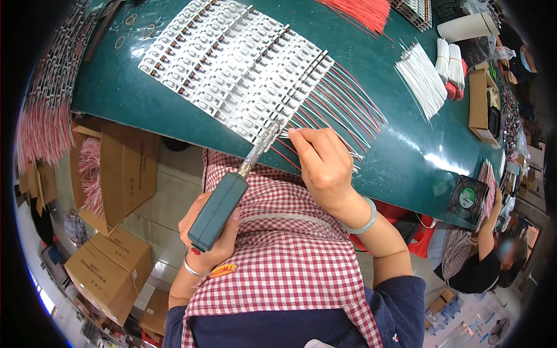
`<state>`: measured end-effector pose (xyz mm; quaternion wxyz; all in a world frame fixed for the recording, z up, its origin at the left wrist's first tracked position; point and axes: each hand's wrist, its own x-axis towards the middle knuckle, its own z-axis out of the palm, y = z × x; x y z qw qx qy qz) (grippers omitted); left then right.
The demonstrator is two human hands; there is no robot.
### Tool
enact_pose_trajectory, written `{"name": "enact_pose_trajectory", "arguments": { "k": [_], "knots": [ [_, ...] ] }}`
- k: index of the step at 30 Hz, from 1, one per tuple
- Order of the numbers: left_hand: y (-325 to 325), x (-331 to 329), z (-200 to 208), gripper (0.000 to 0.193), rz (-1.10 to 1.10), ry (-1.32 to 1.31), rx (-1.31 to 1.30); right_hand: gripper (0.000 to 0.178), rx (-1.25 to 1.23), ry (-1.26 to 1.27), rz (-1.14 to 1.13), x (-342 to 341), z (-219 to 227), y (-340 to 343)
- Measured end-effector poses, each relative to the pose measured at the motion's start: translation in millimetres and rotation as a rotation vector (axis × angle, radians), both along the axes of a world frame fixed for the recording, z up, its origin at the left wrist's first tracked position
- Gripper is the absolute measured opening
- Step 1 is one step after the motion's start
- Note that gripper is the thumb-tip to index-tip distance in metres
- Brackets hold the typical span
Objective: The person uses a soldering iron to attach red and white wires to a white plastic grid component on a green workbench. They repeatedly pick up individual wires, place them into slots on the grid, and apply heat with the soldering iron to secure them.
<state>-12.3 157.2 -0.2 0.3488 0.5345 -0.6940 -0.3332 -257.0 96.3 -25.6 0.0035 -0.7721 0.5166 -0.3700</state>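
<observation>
Table [406,174], green: lay under the panel [232,69]. Panel, white: lay flat. Wires [336,110], red and white: fanned from the panel's right edge. Tool [217,211], green-handled: tip by the panel's near corner. My right hand [324,162]: thumb and forefinger pressed together just beside that corner; whether on a wire, I could not tell. My left hand [225,240]: wrapped round the tool.

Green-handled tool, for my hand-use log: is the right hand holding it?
No, the left hand grips the green-handled tool, while the right hand is at the wires.
</observation>
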Motion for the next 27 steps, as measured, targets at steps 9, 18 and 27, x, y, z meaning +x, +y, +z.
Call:
{"name": "enact_pose_trajectory", "arguments": {
  "k": [9, 18, 27],
  "knots": [
    [-9.9, -7.1, 13.0, 0.020, -0.025, -0.023, -0.046, 0.029, -0.006, 0.092, 0.012, 0.5, 0.7, -0.9],
    [-10.9, -8.4, 13.5, 0.018, -0.018, -0.027, -0.027, 0.030, -0.012, 0.098, -0.026, 6.6, 4.6, -1.8],
    [4.8, 5.6, -1.8, 0.020, 0.014, 0.003, -0.015, 0.028, 0.001, 0.091, -0.031, 7.6, 5.7, -1.3]
  ]
}}
